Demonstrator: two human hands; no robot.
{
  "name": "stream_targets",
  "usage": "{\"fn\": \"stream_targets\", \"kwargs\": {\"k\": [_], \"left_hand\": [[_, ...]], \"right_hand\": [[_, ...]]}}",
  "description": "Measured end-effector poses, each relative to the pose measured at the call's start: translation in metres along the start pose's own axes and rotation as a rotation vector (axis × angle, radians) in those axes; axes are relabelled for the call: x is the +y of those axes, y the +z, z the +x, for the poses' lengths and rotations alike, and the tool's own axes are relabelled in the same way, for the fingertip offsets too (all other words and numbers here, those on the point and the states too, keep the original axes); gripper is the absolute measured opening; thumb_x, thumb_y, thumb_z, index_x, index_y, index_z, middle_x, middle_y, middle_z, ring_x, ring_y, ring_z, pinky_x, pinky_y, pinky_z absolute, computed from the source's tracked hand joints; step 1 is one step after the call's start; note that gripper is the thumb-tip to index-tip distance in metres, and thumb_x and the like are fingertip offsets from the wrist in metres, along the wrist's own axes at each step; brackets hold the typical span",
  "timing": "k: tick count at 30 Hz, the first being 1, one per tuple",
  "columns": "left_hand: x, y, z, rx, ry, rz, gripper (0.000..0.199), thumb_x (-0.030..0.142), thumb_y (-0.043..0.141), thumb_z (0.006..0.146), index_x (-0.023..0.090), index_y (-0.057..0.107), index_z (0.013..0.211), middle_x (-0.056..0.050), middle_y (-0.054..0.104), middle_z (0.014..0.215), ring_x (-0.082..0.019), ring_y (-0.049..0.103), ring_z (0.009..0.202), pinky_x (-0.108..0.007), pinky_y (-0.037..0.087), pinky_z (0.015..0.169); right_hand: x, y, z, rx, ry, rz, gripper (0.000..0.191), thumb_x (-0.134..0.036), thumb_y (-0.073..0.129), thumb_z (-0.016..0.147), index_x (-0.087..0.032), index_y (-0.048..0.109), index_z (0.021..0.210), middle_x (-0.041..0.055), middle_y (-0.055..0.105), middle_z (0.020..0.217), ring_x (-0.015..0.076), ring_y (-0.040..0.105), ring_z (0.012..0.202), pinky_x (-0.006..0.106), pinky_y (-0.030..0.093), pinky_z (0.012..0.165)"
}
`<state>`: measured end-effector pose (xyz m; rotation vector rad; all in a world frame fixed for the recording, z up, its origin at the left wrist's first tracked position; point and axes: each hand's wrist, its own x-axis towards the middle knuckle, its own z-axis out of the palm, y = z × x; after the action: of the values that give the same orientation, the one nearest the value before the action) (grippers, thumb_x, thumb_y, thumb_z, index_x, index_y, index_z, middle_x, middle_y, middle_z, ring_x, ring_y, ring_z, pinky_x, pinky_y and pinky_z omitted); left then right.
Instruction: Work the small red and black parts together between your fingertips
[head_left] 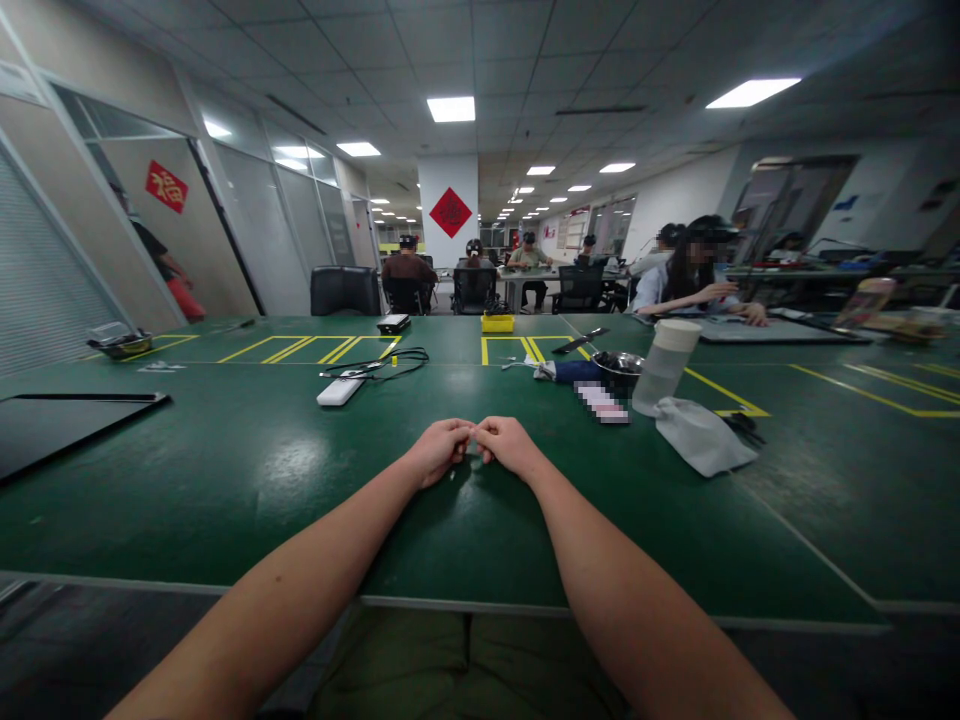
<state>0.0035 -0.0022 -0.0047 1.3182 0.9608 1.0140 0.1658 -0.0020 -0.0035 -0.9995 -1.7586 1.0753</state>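
Note:
Both hands meet over the green table [315,530], fingertips nearly touching. My left hand [441,450] is closed in a pinch, thumb against curled fingers. Mirroring it, my right hand [508,446] is also pinched shut. A small pale, see-through piece [473,449] shows between the two hands; it is too small to name. What each pinch grips is mostly hidden by the fingers. Just below the left fingers, a tiny white speck [452,476] shows against the tabletop.
Beyond my hands lie a white power bank [341,390] and a black cable [401,362]. To the right stand a translucent bottle [664,370], a grey pouch [705,437] and a metal bowl [619,366]. A black laptop-like panel [67,425] lies left. A person [694,275] sits across at right.

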Motion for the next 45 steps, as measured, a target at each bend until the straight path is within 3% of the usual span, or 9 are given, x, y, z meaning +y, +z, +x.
{"fn": "stream_targets", "kwargs": {"k": [4,8,11,21,25,30,34,37,45], "left_hand": [[-0.002,-0.019,0.007,0.168,0.328,0.628,0.011,0.026,0.058,0.079,0.019,0.065,0.076,-0.006,0.064,0.077,-0.018,0.057,0.074,-0.024,0.042,0.069],[-0.001,-0.06,0.007,0.171,0.29,1.127,0.022,0.019,0.042,0.085,0.018,0.063,0.083,-0.009,0.064,0.085,-0.021,0.057,0.082,-0.03,0.041,0.077],[0.0,-0.096,-0.005,0.125,0.323,1.313,0.024,0.017,0.038,0.084,0.017,0.063,0.087,-0.009,0.061,0.087,-0.022,0.055,0.085,-0.032,0.041,0.079],[0.019,-0.196,-0.086,0.228,0.128,1.282,0.015,0.021,0.047,0.068,0.018,0.061,0.073,-0.006,0.06,0.082,-0.022,0.055,0.081,-0.033,0.044,0.078],[0.027,-0.235,-0.114,0.228,0.067,1.061,0.016,0.032,0.055,0.067,0.02,0.064,0.069,-0.005,0.066,0.09,-0.024,0.058,0.091,-0.034,0.043,0.089],[0.029,-0.264,-0.13,0.546,-0.025,0.563,0.035,0.044,0.06,0.07,0.019,0.068,0.094,-0.008,0.067,0.108,-0.028,0.057,0.108,-0.038,0.043,0.094],[0.026,-0.263,-0.118,0.668,-0.031,0.244,0.034,0.04,0.048,0.082,0.014,0.066,0.094,-0.012,0.066,0.111,-0.025,0.058,0.109,-0.039,0.046,0.093],[0.025,-0.244,-0.1,0.671,-0.049,0.186,0.039,0.04,0.038,0.088,0.012,0.065,0.094,-0.013,0.066,0.109,-0.023,0.061,0.105,-0.037,0.047,0.092],[0.012,-0.132,-0.033,0.476,0.027,0.007,0.04,0.046,0.046,0.084,0.011,0.065,0.09,-0.013,0.07,0.092,-0.021,0.066,0.086,-0.034,0.049,0.082]], "right_hand": [[0.001,-0.003,0.001,0.054,0.008,-0.008,0.026,-0.037,0.054,0.082,-0.014,0.059,0.071,0.0001,0.061,0.058,0.0077,0.053,0.042,0.018,0.041,0.043],[0.002,-0.003,0.001,0.031,0.028,-0.018,0.024,-0.035,0.054,0.082,-0.014,0.06,0.072,0.0003,0.061,0.059,0.0074,0.054,0.042,0.017,0.041,0.043],[0.001,-0.001,0.001,0.011,0.055,-0.011,0.022,-0.033,0.054,0.083,-0.014,0.06,0.073,0.0004,0.061,0.06,0.0072,0.054,0.043,0.017,0.041,0.043],[-0.003,0.0,0.0,0.005,0.067,0.006,0.021,-0.031,0.055,0.082,-0.014,0.06,0.072,0.0002,0.061,0.06,0.0061,0.053,0.042,0.017,0.042,0.044],[-0.003,-0.001,-0.001,0.004,0.069,0.01,0.02,-0.03,0.055,0.082,-0.014,0.06,0.072,0.0005,0.061,0.061,0.0063,0.054,0.043,0.016,0.041,0.044],[0.002,-0.002,0.0,0.001,0.058,0.03,0.021,-0.032,0.055,0.082,-0.014,0.061,0.074,0.0007,0.061,0.061,0.0065,0.054,0.044,0.017,0.041,0.044],[0.006,-0.002,0.002,0.0,0.06,0.047,0.023,-0.034,0.055,0.083,-0.013,0.061,0.075,0.0012,0.061,0.061,0.0068,0.054,0.044,0.017,0.041,0.044],[0.007,-0.003,0.002,-0.001,0.055,0.055,0.024,-0.035,0.054,0.083,-0.014,0.061,0.075,0.0009,0.061,0.061,0.0065,0.053,0.043,0.017,0.04,0.043],[0.003,-0.002,0.001,0.02,0.06,0.103,0.026,-0.037,0.052,0.084,-0.014,0.061,0.075,0.0006,0.06,0.059,0.0067,0.052,0.041,0.017,0.039,0.041]]}}
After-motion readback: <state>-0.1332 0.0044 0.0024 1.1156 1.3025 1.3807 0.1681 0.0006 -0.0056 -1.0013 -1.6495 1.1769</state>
